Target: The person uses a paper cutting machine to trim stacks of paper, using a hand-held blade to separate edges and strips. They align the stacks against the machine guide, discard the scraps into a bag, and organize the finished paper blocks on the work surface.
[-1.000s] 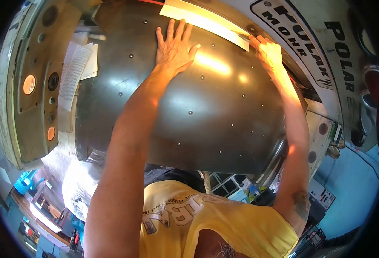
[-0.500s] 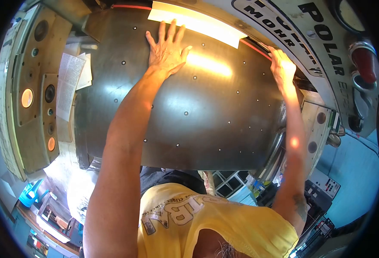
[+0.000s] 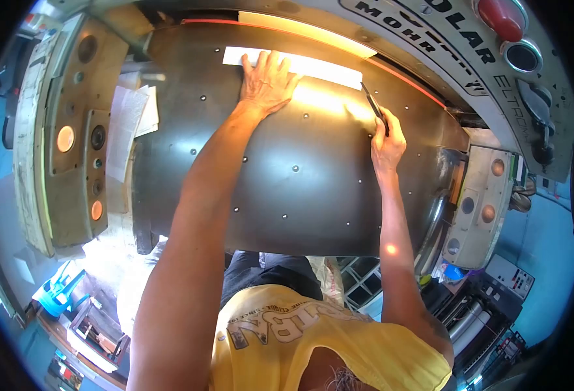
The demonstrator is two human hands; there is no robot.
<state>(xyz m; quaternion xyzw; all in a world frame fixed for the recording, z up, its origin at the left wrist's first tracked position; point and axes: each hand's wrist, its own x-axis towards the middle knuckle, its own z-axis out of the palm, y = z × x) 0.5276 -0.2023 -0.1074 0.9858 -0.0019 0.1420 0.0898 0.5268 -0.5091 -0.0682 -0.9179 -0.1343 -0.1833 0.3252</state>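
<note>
My left hand [image 3: 268, 85] lies with fingers spread on a long white strip of paper [image 3: 326, 73], pressing it against the dark metal table [image 3: 326, 208]. Closed around a slim black pointed tool [image 3: 374, 104], pen- or knife-like, is my right hand [image 3: 389, 142]. Its tip is right at the strip's right end. Beyond the strip, more paper [image 3: 306, 34], lit yellow, shows along the red line [image 3: 410, 81] at the machine's front. A gap of bare metal separates the two pieces.
Small metal studs dot the table. Lettered machine housing [image 3: 430, 45] with a red button [image 3: 502, 18] overhangs the back right. Papers [image 3: 130, 127] rest at the left beside a panel with round holes [image 3: 72, 137]; another holed panel [image 3: 479, 208] stands at right.
The white strip has come toward me, away from the paper at the red line, with my left hand on it. My right hand has moved left and nearer, from the red line to the strip's end.
</note>
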